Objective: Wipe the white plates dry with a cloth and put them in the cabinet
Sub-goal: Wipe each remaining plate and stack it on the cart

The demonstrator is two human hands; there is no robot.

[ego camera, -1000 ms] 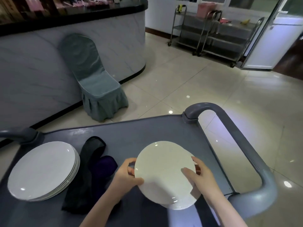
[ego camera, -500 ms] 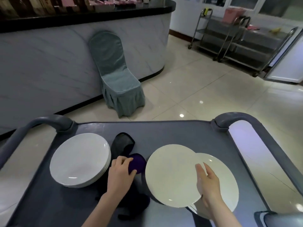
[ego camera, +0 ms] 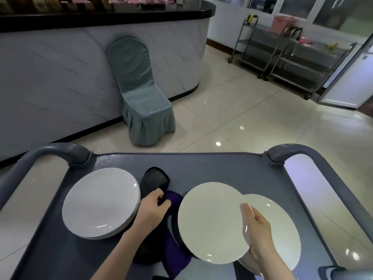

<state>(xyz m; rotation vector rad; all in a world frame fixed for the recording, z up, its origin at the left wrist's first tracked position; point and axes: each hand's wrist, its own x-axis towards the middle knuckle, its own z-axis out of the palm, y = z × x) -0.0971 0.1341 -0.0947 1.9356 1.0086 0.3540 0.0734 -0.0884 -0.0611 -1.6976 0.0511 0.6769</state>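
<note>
Nearest to me, at the near right of the grey plastic cart [ego camera: 201, 166], I see my right hand [ego camera: 260, 237] pinching the right rim of a round white plate [ego camera: 210, 223], thumb flat on its upper face and the other fingers tucked beneath. That plate overlaps the left part of a second white plate [ego camera: 282, 229], which lies flat on the cart's right side; I cannot tell whether the held plate rests on it or is just clear of it. At the middle of the cart my left hand [ego camera: 151, 213] is closed, its fingers curled into a crumpled black-and-purple cloth [ego camera: 173, 245] that trails towards the cart's near edge. On the cart's left side sits a stack of white plates [ego camera: 101, 201], just beside that hand. Beyond the cart's far edge, on the glossy tiled floor, stands a chair in a teal fabric cover [ego camera: 141, 98], its back to a curved marble-faced counter with a black top [ego camera: 60, 67]. Farther off, past the cart's far right corner, are steel shelf trolleys [ego camera: 282, 55].
</note>
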